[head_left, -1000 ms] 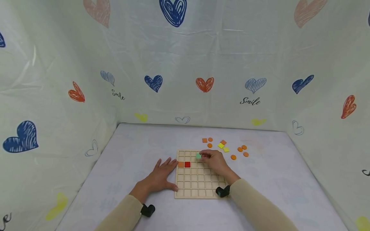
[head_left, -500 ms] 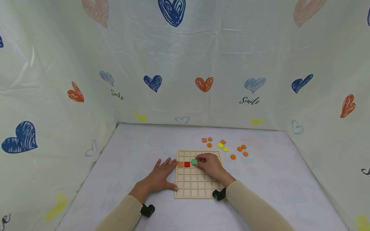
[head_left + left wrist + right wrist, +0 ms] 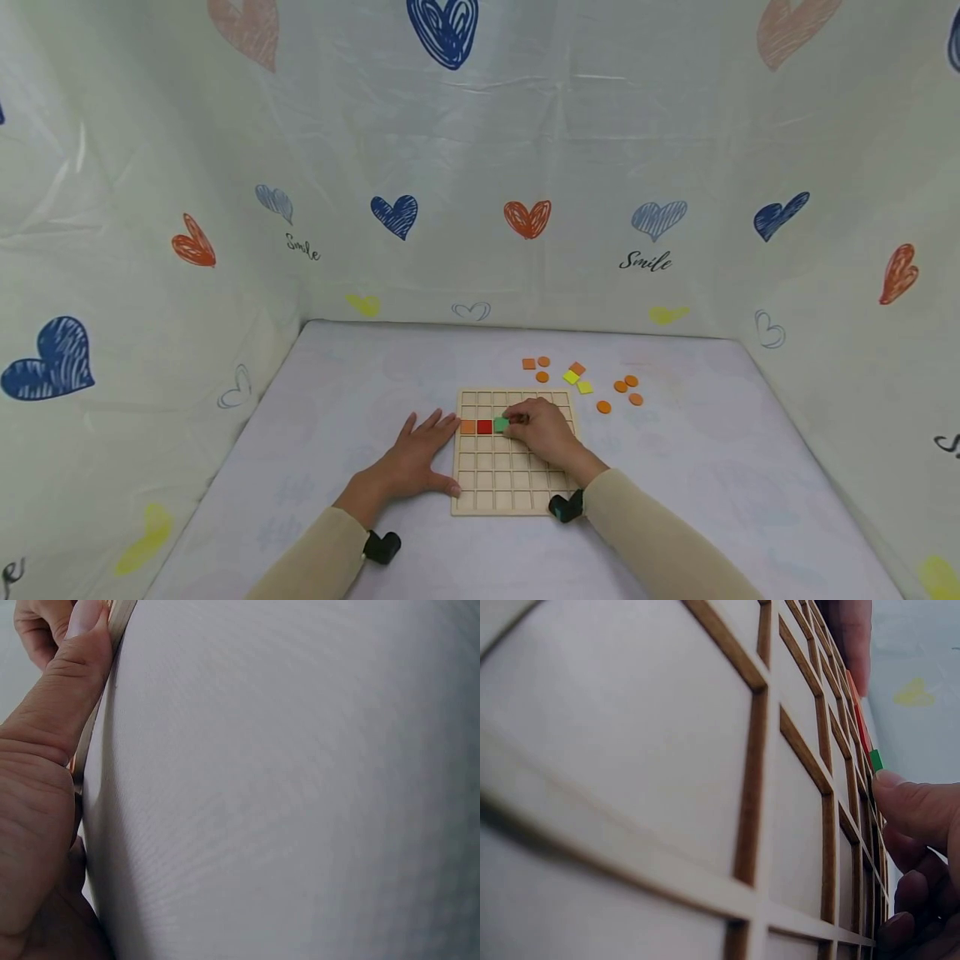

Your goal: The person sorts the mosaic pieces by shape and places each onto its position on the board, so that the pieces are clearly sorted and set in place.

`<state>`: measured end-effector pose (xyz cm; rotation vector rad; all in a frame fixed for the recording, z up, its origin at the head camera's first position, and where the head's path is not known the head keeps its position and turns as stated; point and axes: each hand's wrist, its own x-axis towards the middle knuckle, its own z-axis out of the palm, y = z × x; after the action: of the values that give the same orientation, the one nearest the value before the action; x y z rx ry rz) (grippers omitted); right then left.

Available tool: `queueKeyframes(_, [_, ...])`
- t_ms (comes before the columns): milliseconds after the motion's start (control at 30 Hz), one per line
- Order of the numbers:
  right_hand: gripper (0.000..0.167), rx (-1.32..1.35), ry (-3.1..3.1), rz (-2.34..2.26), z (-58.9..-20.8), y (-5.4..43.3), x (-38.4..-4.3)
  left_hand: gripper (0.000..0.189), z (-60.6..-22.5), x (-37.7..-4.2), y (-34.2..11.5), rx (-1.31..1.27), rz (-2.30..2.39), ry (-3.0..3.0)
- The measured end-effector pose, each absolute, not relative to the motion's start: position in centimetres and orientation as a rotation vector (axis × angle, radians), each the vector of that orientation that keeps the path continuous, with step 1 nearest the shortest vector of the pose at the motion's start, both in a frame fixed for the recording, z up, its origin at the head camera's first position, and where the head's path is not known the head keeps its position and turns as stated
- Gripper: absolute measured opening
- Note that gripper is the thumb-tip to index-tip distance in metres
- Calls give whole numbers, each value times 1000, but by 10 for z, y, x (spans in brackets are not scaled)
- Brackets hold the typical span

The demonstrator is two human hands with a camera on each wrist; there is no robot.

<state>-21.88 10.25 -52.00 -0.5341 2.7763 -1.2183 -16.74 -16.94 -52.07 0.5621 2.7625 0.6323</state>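
A wooden grid board (image 3: 495,481) lies on the table, its square cells divided by raised strips. In its third row from the far edge sit an orange square tile (image 3: 468,427) and a red square tile (image 3: 484,427), side by side. My right hand (image 3: 545,431) pinches a green square tile (image 3: 501,425) between thumb and fingertips, right at the cell beside the red one; the right wrist view shows the green tile (image 3: 876,760) at the thumb tip. My left hand (image 3: 412,462) lies spread along the board's left edge, its thumb (image 3: 67,690) touching that edge.
Beyond the board's far right corner lie several orange round pieces (image 3: 620,387), two yellow square tiles (image 3: 585,387) and orange square tiles (image 3: 528,364). A white curtain (image 3: 465,150) printed with hearts stands behind the table (image 3: 360,367).
My right hand has moved left and nearer with the green tile, from the upper part of the board to the cell beside the red tile. My left hand has stayed put.
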Motion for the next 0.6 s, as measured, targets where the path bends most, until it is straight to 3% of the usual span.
queueKeyframes(600, [16, -583, 2801, -1172, -521, 101, -218, 119, -519, -167, -169, 556, 642, 2755])
